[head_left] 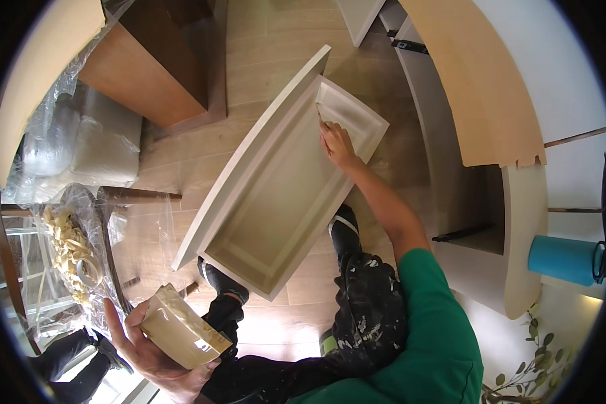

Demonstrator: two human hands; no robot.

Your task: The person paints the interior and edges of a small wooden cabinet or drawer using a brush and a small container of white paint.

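Drawer [276, 195], as I see it through the head camera: a long, shallow box in pale off-white, lighter bands running along its inner edges, a wider front panel [242, 161] on its left side. It sits aslant over the wood floor [283, 20], near both feet. My right hand [337, 143] pinches a thin tool [319, 111] at its far inner corner; my left hand [151, 357] grips a creased, smeared beige packet [182, 326], fingers spread.

Our left hand [156, 360] holds a beige carton [182, 326], our right hand [337, 143] a thin tool [319, 114] at the pale drawer [276, 192]
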